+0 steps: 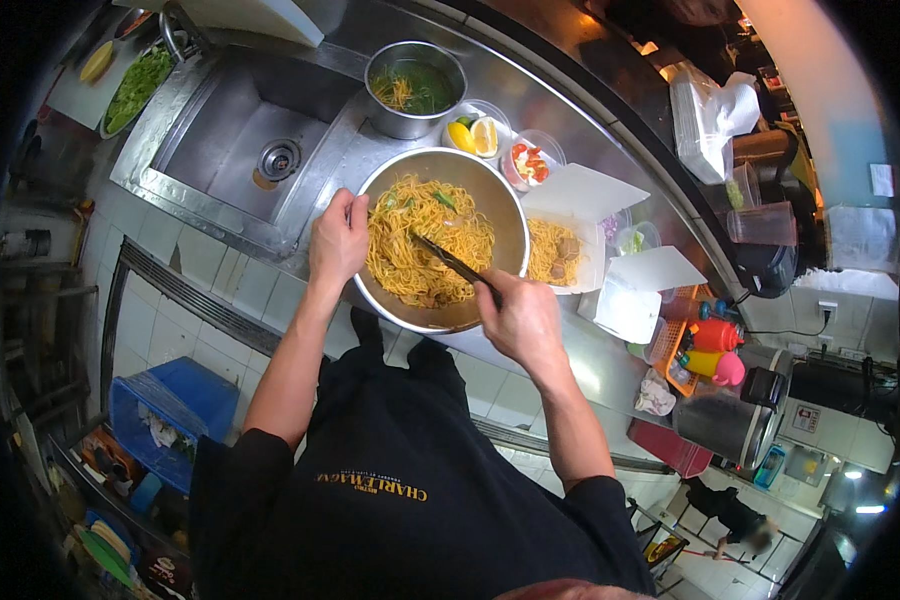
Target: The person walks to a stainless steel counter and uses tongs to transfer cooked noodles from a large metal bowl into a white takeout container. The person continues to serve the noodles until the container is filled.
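A large metal mixing bowl (pixel 511 217) full of yellow noodles (pixel 427 232) sits at the counter's front edge. My left hand (pixel 339 238) grips its left rim. In my right hand (pixel 521 311) are dark tongs (pixel 450 261), their tips down in the noodles. Just right of the bowl stands an open white takeout box (pixel 591 255) holding noodles and brown chunks. Behind the bowl are a steel pot (pixel 405 124) with greens in liquid, a tub of lemon wedges (pixel 474 136) and a tub of cut tomatoes (pixel 531 159).
A steel sink (pixel 232 142) lies left of the bowl. To the right are another white box (pixel 630 307), an orange basket (pixel 671 345) with squeeze bottles and a crumpled cloth (pixel 655 393). A blue bin (pixel 195 397) stands on the floor at left. Another person (pixel 727 514) is far off at lower right.
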Demonstrator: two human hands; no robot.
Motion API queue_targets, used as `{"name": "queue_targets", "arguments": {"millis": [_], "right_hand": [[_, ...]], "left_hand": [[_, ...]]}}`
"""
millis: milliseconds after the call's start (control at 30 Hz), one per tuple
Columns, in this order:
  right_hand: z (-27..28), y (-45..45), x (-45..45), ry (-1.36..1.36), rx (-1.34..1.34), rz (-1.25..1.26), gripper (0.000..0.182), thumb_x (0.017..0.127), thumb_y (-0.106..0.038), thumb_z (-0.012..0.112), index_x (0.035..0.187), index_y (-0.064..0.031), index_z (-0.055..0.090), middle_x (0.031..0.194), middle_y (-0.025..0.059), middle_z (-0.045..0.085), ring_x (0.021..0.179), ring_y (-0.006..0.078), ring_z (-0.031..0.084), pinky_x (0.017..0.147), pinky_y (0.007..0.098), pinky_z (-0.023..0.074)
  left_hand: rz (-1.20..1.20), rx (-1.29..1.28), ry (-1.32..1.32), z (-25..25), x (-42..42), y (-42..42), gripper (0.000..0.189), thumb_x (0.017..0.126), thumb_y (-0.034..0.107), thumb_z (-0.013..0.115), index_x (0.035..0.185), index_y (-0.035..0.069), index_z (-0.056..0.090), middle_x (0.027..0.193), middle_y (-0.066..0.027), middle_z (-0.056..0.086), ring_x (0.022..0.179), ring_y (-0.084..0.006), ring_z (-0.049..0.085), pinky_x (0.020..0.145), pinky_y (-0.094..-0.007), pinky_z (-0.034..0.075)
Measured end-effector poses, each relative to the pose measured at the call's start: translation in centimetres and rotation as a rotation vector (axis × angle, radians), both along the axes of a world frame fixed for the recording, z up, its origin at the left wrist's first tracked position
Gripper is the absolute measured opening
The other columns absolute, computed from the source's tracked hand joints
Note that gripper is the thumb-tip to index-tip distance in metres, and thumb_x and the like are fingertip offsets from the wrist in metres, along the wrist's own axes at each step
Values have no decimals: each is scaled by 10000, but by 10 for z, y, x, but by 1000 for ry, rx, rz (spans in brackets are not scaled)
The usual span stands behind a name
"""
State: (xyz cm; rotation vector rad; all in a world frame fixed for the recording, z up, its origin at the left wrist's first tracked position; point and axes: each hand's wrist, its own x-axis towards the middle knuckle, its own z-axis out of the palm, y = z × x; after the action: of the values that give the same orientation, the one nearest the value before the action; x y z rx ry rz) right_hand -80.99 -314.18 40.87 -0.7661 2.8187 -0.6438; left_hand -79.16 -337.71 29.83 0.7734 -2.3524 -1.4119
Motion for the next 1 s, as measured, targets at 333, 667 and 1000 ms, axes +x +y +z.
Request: {"name": "queue_targets", "arguments": {"millis": [333, 667, 1000], "right_hand": [[90, 29, -4, 81, -169, -126, 91, 808, -83, 684, 865, -13, 698, 649, 164, 622, 523, 299, 605, 501, 359, 465], [31, 26, -33, 238, -104, -67, 165, 852, -161, 623, 851, 1, 652, 737, 203, 649, 658, 381, 638, 607, 458, 521], [53, 17, -44, 256, 183, 20, 155, 854, -151, 618, 817, -1, 632, 705, 186, 644, 621, 379, 636, 568, 468, 511]], "left_hand": [[-4, 3, -8, -5, -2, 0, 315, 972, 296, 523, 852, 6, 504, 755, -225, 597, 733, -450, 575, 627, -465, 437], [-44, -26, 116, -12, -7, 4, 322, 978, 272, 526, 819, -6, 488, 671, -195, 535, 598, -350, 522, 583, -425, 414], [-24, -40, 109, -12, -3, 1, 318, 974, 276, 526, 818, 0, 503, 678, -196, 557, 616, -372, 550, 578, -434, 420]]}}
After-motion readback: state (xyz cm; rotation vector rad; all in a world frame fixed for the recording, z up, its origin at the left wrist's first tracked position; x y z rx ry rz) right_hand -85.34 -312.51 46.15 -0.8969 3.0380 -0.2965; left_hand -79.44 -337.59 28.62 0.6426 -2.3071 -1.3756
